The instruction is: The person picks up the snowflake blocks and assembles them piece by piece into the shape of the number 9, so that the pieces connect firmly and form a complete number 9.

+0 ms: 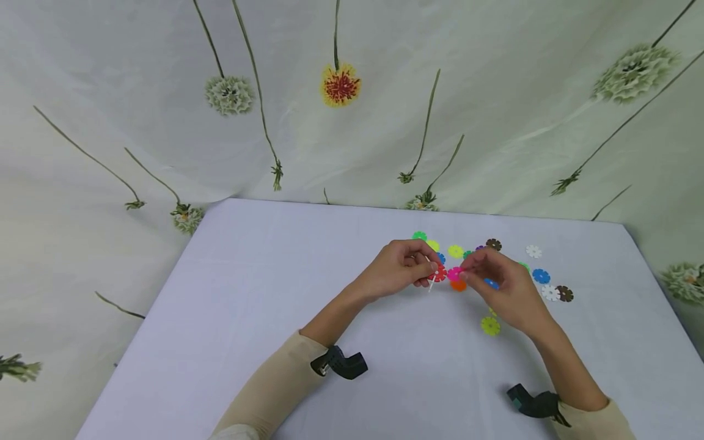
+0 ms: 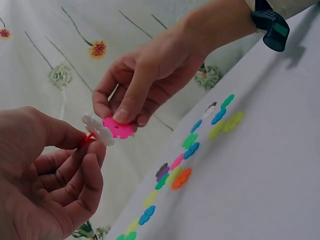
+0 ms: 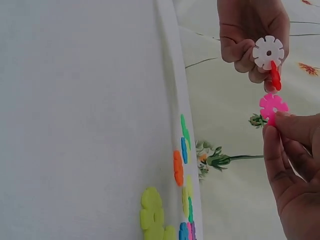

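My left hand [image 1: 397,269] pinches a red notched flower-shaped disc [image 1: 438,274] between thumb and fingers. A white notched disc [image 3: 261,54] is slotted into the red one, at an angle to it. My right hand [image 1: 505,292] holds a pink notched disc [image 1: 454,274] by its edge, between thumb and forefinger. Both hands are raised above the table, close together. In the right wrist view the pink disc lies just below the red one; whether they touch I cannot tell. In the left wrist view the red disc [image 2: 87,139] is mostly hidden by fingers and the white disc.
Several loose notched discs lie on the white tabletop [image 1: 264,293] beneath and around the hands. Among them are an orange disc [image 1: 459,286], a yellow disc [image 1: 491,326], a blue disc [image 1: 541,276] and a brown disc [image 1: 564,294]. A flower-patterned cloth [image 1: 374,140] hangs behind the table.
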A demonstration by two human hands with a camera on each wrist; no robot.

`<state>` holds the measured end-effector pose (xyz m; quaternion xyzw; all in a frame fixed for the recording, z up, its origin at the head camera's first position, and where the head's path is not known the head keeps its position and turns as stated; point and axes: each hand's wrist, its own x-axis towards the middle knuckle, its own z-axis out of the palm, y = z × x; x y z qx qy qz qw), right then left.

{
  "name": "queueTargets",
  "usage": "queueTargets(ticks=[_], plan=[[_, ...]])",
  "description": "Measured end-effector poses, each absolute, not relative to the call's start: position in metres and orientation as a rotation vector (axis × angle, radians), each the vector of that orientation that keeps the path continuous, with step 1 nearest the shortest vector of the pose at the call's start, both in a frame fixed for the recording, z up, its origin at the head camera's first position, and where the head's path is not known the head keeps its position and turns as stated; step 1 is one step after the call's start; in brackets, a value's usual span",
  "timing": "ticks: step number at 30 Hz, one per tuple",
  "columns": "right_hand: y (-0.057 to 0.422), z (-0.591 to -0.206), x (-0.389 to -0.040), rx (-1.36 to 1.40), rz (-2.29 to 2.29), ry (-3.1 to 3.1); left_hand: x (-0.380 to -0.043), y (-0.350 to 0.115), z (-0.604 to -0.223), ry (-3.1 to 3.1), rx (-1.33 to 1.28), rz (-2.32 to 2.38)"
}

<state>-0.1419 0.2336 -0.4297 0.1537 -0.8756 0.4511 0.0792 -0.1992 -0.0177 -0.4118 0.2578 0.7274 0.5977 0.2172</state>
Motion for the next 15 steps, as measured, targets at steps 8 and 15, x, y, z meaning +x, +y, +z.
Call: queueTargets(ticks=[8,15], plan=[[0.2281,-0.4309,-0.1404,0.482,1.375,-2.510,-0.2007,-0.0184,-0.4136,2.040,0.691,1.640],[0.2235,-0.4319,-0.1398,0.550,1.329,-2.457,-0.2007,-0.0186,-0.4148,2.016,0.716,1.632]])
